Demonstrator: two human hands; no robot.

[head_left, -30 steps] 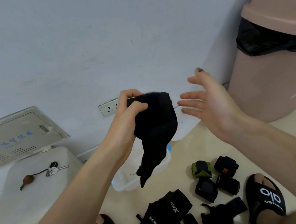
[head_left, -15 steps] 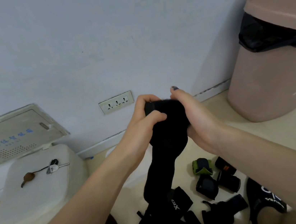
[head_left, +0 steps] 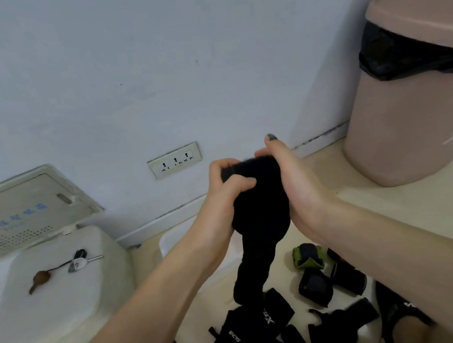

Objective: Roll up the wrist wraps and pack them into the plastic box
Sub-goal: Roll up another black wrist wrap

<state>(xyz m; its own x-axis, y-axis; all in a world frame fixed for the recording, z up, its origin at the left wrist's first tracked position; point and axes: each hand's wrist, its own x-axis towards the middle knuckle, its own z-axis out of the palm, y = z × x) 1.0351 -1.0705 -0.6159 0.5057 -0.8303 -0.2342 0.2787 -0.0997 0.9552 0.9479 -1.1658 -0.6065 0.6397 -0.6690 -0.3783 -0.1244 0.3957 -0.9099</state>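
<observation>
Head view showed a black wrist wrap (head_left: 257, 196) held up in the air between both hands, in front of the wall (head_left: 148, 66) and above the floor (head_left: 397, 206). Left hand (head_left: 223, 197) gripped the wrap's upper bunched part from the left: fingers curled over its top edge, thumb pressed across its front. Right hand (head_left: 296, 182) clasped the same bunch from the right, palm against the fabric, fingers wrapped behind it and out of sight, thumb raised at the top. Loose tail of the wrap hung straight down below the hands, its end reaching the pile of unrolled black wraps (head_left: 256, 337) on the floor; whether it touched them could not be told.

Rolled wraps (head_left: 313, 272), one with green trim, lay on the floor to the right of the tail. Plastic box (head_left: 168, 241) stood on the floor behind the left forearm, mostly hidden. Farther out: a wall socket (head_left: 174, 160), a white stool (head_left: 63, 293) carrying keys (head_left: 77, 261), and a pink bin (head_left: 416, 88) with a black liner at right.
</observation>
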